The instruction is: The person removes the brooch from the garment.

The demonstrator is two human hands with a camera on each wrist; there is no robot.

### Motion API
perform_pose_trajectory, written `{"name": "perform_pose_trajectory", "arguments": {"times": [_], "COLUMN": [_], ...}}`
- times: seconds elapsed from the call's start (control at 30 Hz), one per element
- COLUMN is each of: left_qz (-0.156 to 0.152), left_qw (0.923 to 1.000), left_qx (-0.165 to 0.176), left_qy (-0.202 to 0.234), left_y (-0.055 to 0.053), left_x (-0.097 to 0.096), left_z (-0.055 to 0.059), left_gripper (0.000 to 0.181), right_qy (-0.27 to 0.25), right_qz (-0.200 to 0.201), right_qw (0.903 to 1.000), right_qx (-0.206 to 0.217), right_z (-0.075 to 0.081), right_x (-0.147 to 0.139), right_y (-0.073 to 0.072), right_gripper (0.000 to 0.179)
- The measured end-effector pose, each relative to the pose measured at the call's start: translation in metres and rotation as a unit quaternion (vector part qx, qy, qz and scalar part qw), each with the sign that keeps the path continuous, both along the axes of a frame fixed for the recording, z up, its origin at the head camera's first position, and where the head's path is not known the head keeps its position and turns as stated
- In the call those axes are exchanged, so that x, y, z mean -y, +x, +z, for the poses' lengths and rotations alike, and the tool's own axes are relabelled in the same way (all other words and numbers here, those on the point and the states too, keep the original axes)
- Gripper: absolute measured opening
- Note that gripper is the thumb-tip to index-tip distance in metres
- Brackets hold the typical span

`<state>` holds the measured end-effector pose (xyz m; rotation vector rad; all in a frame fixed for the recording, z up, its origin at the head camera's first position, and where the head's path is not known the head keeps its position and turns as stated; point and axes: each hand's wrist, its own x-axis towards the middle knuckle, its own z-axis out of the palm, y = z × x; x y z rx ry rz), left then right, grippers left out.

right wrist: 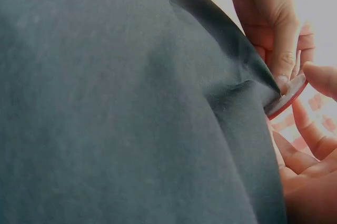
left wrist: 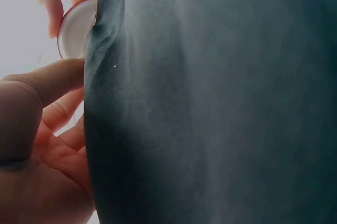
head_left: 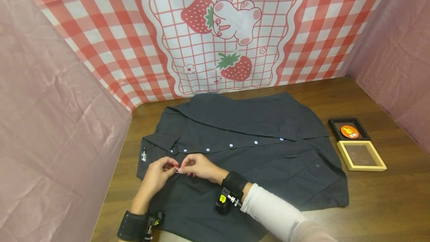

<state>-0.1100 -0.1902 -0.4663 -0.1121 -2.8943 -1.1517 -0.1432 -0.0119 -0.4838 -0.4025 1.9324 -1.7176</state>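
A dark grey button-up shirt (head_left: pixel 215 167) lies spread on a wooden table. At its front edge, near the collar, both hands meet around a small round badge (left wrist: pixel 78 30) with a white back and red rim. My right hand (head_left: pixel 201 168) pinches the badge's rim between thumb and finger. The left hand (head_left: pixel 157 173) has its thumb against the badge's back, where the cloth edge meets it in the right wrist view (right wrist: pixel 289 97). Fabric covers part of the badge, and the left fingertips are partly hidden. White buttons (head_left: pixel 231 145) run along the shirt's opening.
To the right are a black square frame (head_left: pixel 362 122), with an orange round badge (head_left: pixel 349 132) in it, and a pale yellow frame (head_left: pixel 377 156). A red-checked strawberry cloth (head_left: pixel 235 29) hangs at the back. Pink drapes (head_left: pixel 60 122) flank the table (head_left: pixel 379 193).
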Motion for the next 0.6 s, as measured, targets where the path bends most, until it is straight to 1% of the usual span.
{"name": "perform_pose_trajectory", "arguments": {"times": [0.1, 0.2, 0.27, 0.43, 0.6], "left_qz": [-0.004, -0.006, -0.008, -0.007, -0.009], "left_qw": [0.9998, 0.9992, 0.9987, 0.9975, 0.9953], "left_qx": [0.019, 0.036, 0.044, 0.062, 0.081], "left_qy": [-0.002, -0.016, -0.023, -0.034, -0.052], "left_y": [-0.0003, -0.0004, -0.0005, -0.0001, 0.0025], "left_x": [0.0012, 0.0017, 0.0025, 0.0030, 0.0043], "left_z": [0.0002, 0.0001, -0.0004, -0.0006, -0.0011], "left_gripper": [0.017, 0.019, 0.019, 0.018, 0.019], "right_qy": [0.005, 0.014, 0.017, 0.023, 0.036], "right_qz": [-0.001, -0.001, -0.001, 0.001, 0.002], "right_qw": [0.9996, 0.9979, 0.9968, 0.9959, 0.9949], "right_qx": [-0.026, -0.063, -0.078, -0.088, -0.094], "right_z": [-0.0019, -0.0050, -0.0066, -0.0065, -0.0052], "right_x": [-0.0002, -0.0010, -0.0013, -0.0030, -0.0056], "right_y": [-0.0003, -0.0006, -0.0009, -0.0012, -0.0009], "right_gripper": [0.018, 0.021, 0.022, 0.023, 0.023]}}
